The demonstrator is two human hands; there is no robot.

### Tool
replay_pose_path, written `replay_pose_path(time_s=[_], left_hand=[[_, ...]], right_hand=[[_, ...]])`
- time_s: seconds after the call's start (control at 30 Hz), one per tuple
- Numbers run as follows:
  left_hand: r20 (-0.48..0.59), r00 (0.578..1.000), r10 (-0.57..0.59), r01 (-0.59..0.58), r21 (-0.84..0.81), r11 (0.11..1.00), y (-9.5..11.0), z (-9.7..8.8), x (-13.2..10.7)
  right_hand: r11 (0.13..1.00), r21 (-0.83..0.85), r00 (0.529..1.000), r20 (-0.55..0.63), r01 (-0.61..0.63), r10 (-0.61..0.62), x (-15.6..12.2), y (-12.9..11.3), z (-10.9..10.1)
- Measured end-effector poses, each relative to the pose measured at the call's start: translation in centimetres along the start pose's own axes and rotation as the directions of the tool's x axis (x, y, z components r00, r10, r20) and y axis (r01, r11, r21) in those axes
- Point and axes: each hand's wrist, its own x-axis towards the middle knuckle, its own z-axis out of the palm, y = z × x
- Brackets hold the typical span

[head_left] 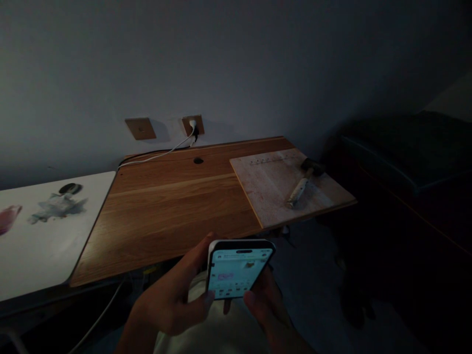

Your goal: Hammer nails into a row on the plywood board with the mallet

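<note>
Gripping the lit phone (240, 273) at six o'clock, curling left hand (171, 297) and right hand (266, 300) round its sides, facing a hammer (299, 189) lying on the board (260, 184) at three o'clock.

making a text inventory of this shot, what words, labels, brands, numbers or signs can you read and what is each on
No text can be read with certainty.
Smartphone screen: small lines and icons, too small and blurred to read.
Board: a row of tiny dark marks, too small to identify.
Hammer: no readable label.
</note>
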Motion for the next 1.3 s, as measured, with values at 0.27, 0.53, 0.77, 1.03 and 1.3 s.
replay_pose_path(time_s=[0.27, 0.53, 0.77, 1.03, 1.3], left_hand=[[0.014, 0.999, -0.041, 0.041, 0.015, 0.999, -0.2, -0.1, -0.6], [-0.006, 1.000, -0.029, 0.028, -0.126, 0.992, 0.2, 0.4, 0.2], [-0.116, 0.991, -0.063, 0.034, -0.237, 0.971, 2.0, 1.3, 1.5], [-0.352, 0.919, -0.181, 0.099, -0.238, 0.966, 6.2, 3.2, 3.1], [-0.348, 0.909, -0.228, 0.105, -0.338, 0.935, 6.9, 3.6, 3.6]], right_hand=[[1.000, 0.023, 1.000, 0.004, 0.015, -0.015, 0.2, 0.1, 0.1], [0.996, 0.034, 0.997, -0.020, -0.077, 0.077, 0.2, 0.8, -0.8], [0.984, -0.101, 0.989, -0.048, -0.144, 0.140, -0.3, 0.5, -1.2], [0.975, -0.199, 0.993, 0.043, -0.102, 0.112, -0.2, 0.8, -1.3], [0.979, -0.192, 0.993, 0.081, -0.072, 0.089, -0.1, 0.5, -1.3]])
